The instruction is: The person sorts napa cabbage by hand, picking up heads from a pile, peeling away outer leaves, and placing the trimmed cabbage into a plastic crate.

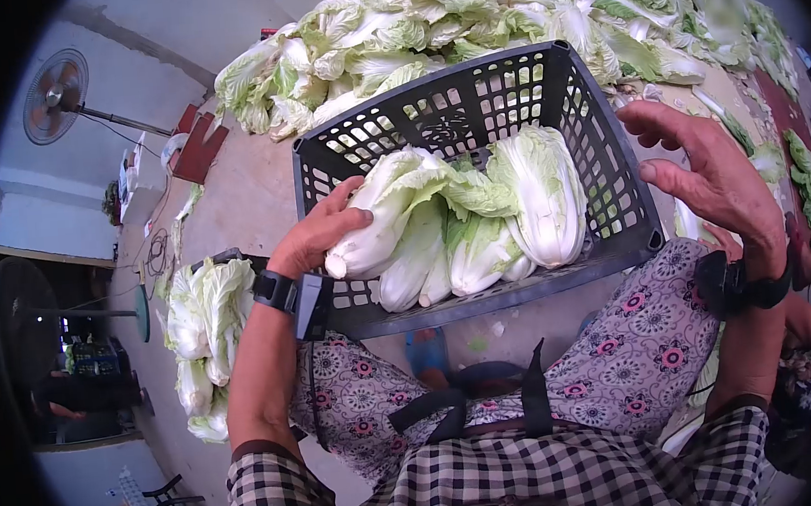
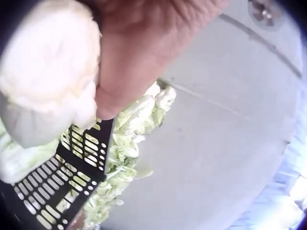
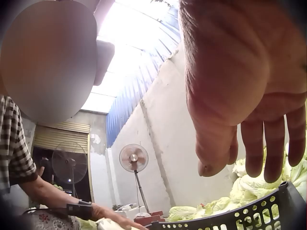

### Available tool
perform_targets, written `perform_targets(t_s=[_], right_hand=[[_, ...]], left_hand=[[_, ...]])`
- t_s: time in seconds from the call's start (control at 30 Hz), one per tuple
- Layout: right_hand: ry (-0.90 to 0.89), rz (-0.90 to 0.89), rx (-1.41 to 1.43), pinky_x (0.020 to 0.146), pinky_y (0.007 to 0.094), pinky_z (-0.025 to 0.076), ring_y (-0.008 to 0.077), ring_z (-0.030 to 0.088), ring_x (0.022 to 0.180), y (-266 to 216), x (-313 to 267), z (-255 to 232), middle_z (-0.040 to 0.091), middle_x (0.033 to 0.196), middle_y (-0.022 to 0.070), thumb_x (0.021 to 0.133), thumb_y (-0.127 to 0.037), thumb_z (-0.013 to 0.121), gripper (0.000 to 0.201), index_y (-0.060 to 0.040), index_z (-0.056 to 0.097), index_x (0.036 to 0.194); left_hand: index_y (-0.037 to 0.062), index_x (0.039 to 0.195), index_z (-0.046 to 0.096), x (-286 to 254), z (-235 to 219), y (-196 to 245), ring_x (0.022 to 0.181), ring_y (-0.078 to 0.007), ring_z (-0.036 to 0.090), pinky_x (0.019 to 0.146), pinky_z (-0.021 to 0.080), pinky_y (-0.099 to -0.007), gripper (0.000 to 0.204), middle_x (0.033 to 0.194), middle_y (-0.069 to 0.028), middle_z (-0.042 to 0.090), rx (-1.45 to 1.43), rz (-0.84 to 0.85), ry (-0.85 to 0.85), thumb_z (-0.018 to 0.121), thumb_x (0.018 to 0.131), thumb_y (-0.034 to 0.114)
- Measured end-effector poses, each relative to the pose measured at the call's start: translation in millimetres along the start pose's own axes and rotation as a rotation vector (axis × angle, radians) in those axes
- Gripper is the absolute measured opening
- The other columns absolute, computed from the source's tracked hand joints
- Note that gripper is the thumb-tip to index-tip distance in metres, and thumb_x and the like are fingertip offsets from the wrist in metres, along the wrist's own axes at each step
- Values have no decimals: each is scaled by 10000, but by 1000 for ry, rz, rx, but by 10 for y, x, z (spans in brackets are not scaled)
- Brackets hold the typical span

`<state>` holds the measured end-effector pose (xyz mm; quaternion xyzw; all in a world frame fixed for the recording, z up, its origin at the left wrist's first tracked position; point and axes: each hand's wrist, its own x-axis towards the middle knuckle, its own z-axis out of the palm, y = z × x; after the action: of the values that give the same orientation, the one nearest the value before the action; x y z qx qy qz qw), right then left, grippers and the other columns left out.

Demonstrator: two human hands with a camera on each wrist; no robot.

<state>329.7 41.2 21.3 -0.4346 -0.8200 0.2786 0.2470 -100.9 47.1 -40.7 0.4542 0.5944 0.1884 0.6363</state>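
A black plastic crate [image 1: 641, 189] sits in front of the person's lap, with several napa cabbages in its near half. My left hand [image 1: 319, 229] holds one napa cabbage [image 1: 366, 232] at the crate's left side, thumb on top near the root end. In the left wrist view the cut root end [image 2: 48, 57] shows pale and large beside the hand. A fuller napa cabbage [image 1: 543, 196] lies to the right, apart from both hands. Raised beside the crate's right rim is my right hand [image 1: 714, 166], fingers spread and holding nothing; the right wrist view shows its palm [image 3: 230, 72].
Behind the crate lies a large heap of napa cabbages [image 1: 381, 38]. More cabbages [image 1: 208, 314] are stacked on the left. A standing fan [image 1: 56, 96] and a red object [image 1: 199, 145] stand at the far left. Another person's arm [image 1: 810, 319] shows at the right edge.
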Motion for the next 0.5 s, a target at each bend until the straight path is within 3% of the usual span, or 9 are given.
perform_targets(t_s=[0.1, 0.2, 0.23, 0.3, 0.33, 0.43, 0.5], right_hand=[[23, -62, -72, 924, 364, 431, 331, 537, 1081, -153, -6, 158, 544, 1200, 197, 673, -162, 745, 717, -50, 437, 1311], [37, -230, -191, 991, 402, 372, 351, 430, 1222, -384, 4, 355, 416, 1348, 197, 599, -186, 804, 920, -96, 341, 1389], [1, -279, -234, 1016, 420, 345, 359, 388, 1256, -476, 7, 416, 368, 1386, 193, 569, -195, 823, 987, -112, 310, 1408], [-81, -354, -291, 1056, 497, 277, 376, 301, 1314, -644, -14, 579, 273, 1451, 182, 472, -220, 871, 1142, -151, 263, 1437], [-96, -402, -365, 1047, 523, 278, 360, 311, 1314, -707, -52, 654, 283, 1443, 185, 472, -228, 872, 1141, -156, 267, 1436], [2, -469, -137, 998, 426, 388, 334, 455, 1225, -564, -236, 753, 417, 1370, 171, 596, -171, 799, 894, -115, 371, 1379], [52, -397, 34, 934, 384, 448, 318, 539, 1132, -526, -389, 774, 515, 1272, 161, 625, -133, 781, 795, -85, 424, 1333]], left_hand=[[17, 1412, 266, -393, 195, 171, 1057, -224, 600, 893, 507, -340, 591, 1289, -160, 505, -477, 212, 20, 522, 905, 177], [15, 1387, 331, -548, 401, 186, 1094, -238, 585, 925, 497, -347, 520, 1297, -175, 509, -805, 139, -164, 502, 940, 219], [18, 1366, 381, -641, 612, 221, 1111, -235, 574, 940, 483, -341, 494, 1275, -170, 532, -831, 183, -146, 470, 960, 285], [28, 1378, 368, -708, 957, 344, 1139, -221, 555, 965, 459, -347, 510, 1294, -147, 523, -866, 107, -223, 415, 979, 342], [35, 1392, 348, -689, 1081, 287, 1186, -217, 517, 1002, 421, -348, 549, 1330, -134, 493, -935, 83, -286, 366, 989, 407], [50, 1437, 255, -688, 1185, 151, 1274, -263, 426, 1070, 339, -374, 802, 1413, -167, 386, -826, 159, -514, 316, 904, 646], [46, 1443, 230, -756, 1259, 121, 1285, -353, 393, 1057, 350, -464, 895, 1422, -191, 361, -832, 75, -572, 346, 851, 708]])
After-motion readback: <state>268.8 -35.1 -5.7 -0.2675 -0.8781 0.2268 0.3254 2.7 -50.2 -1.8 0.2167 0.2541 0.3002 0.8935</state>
